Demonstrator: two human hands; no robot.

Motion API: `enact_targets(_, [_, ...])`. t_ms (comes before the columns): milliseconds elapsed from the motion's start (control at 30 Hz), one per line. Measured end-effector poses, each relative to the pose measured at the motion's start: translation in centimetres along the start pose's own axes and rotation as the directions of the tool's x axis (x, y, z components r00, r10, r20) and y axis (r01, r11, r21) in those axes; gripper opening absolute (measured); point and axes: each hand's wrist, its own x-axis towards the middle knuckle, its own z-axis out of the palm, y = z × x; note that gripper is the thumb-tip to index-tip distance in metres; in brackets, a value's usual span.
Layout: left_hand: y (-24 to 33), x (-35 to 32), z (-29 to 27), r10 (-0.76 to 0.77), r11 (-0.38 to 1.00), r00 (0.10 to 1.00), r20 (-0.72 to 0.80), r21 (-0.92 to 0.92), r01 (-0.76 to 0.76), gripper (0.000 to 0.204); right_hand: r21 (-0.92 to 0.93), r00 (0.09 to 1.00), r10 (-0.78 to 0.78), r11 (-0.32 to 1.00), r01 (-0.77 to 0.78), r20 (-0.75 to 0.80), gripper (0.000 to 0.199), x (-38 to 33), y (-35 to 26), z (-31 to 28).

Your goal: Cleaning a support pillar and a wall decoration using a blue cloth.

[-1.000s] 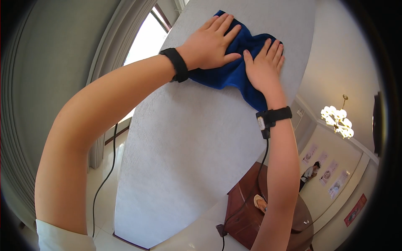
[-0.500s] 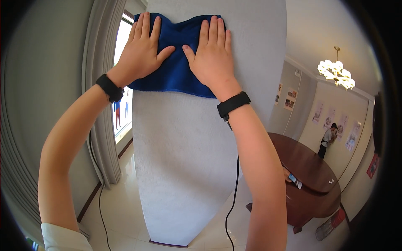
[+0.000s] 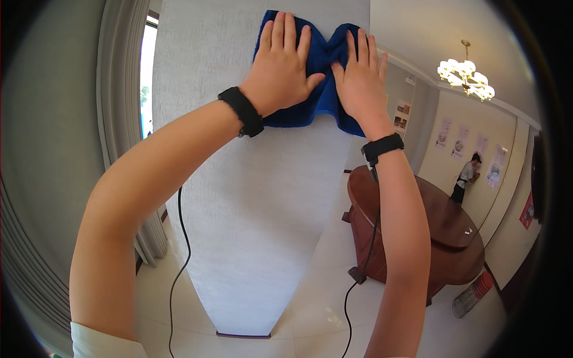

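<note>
A dark blue cloth (image 3: 323, 89) lies spread against a pale grey textured pillar (image 3: 250, 197), bunched into a fold between my hands. My left hand (image 3: 279, 68) presses flat on its left part, fingers stretched upward and thumb out to the right. On the right part of the cloth rests my right hand (image 3: 363, 83), its fingers spread and pointing up, at the pillar's right edge. Neither hand grips the cloth; the palms hide some of it. Each wrist wears a black band with a dark cable hanging from it.
At right stands a round dark-red wooden table (image 3: 441, 221), with a wire basket (image 3: 471, 295) beside it. A person (image 3: 466, 178) works at the far wall with posters. A lit chandelier (image 3: 465, 77) hangs at upper right. Grey curtains (image 3: 119, 107) and a window (image 3: 147, 77) are at left.
Both hands have slid right across the pillar with the cloth, and the cloth has bunched up between them. The view has shifted, bringing more of the table into sight.
</note>
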Motion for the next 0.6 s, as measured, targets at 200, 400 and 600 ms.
enact_targets(200, [4.6,1.7,0.9,-0.017,0.998,1.0,-0.005,-0.063,0.016,0.083,-0.041,0.996,-0.012,0.999,0.015,0.087,0.058,-2.7,4.3,-2.1])
enact_targets(400, [2.8,2.6,2.5,-0.034,0.999,0.999,0.0,-0.031,0.034,0.078,0.297,0.971,0.122,0.938,-0.18,0.205,0.064,-0.9,3.4,0.7])
enact_targets(600, [0.7,1.0,-0.1,-0.011,0.989,0.997,0.082,-0.143,0.023,0.073,0.302,0.986,0.109,0.943,-0.142,0.123,0.076,0.4,-0.5,1.2])
